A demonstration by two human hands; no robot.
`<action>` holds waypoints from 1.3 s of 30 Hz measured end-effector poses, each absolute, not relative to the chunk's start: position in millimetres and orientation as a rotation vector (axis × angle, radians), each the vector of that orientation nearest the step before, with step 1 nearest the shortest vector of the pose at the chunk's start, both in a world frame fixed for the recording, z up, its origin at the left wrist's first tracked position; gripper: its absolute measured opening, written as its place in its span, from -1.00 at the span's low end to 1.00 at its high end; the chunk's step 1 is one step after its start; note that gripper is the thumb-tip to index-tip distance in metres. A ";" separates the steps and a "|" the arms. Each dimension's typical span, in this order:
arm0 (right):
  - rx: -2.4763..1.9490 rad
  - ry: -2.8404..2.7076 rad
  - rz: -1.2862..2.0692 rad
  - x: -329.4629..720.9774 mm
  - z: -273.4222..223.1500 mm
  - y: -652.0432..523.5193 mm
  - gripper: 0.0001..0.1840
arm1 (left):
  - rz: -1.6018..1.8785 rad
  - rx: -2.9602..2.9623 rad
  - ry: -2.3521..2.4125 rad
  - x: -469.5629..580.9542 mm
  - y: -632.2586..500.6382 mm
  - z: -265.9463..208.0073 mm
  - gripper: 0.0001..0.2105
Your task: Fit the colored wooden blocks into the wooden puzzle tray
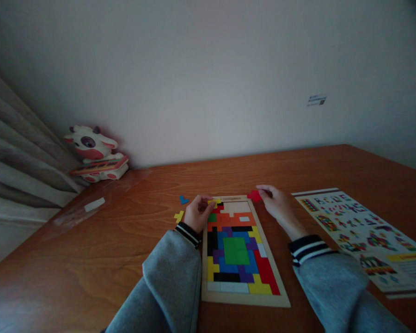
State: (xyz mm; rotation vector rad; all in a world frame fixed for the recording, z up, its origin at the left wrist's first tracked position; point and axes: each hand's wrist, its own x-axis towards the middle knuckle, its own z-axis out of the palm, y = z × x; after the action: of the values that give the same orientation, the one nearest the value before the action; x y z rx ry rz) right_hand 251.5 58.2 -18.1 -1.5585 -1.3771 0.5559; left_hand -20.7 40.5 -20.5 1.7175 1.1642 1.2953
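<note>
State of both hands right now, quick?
Left hand: fingers at a yellow piece in the board's top-left corner; grip can't be told.
Right hand: closed, holding a red piece at the top-right corner.

Dim, muted light. Wall point(208, 83) grey, palest mid-frame, darkening at upper right. Bluish-white glare toward near left of surface point(125, 259). Puzzle board point(242, 299) colours distinct, piece edges slightly soft. Sheet point(355, 226) near surface's right edge: small print blurred, unreadable.
</note>
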 end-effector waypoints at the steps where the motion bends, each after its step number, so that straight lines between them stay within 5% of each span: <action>1: -1.539 -1.389 0.571 249.8 -17.1 57.2 -0.75 | 1.283 1.710 1.160 -20.4 40.3 -20.1 -0.73; 18: -1.405 -1.449 0.907 236.8 -9.3 49.3 -0.81 | 0.929 2.168 1.048 -21.9 24.7 -3.5 -0.78; 27: -1.075 -1.845 1.411 221.7 10.6 26.6 -0.64 | 1.048 2.024 1.223 -24.3 31.2 -9.8 -0.68; 39: -1.233 -1.674 1.284 228.0 3.4 34.9 -0.65 | 0.900 2.231 1.207 -22.4 25.7 -2.6 -0.74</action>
State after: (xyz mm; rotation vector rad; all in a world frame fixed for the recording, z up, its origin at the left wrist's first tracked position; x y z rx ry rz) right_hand 228.0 34.9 3.4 -1.2326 -1.6741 1.2843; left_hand -22.4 25.7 -2.6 2.2313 1.2069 0.9004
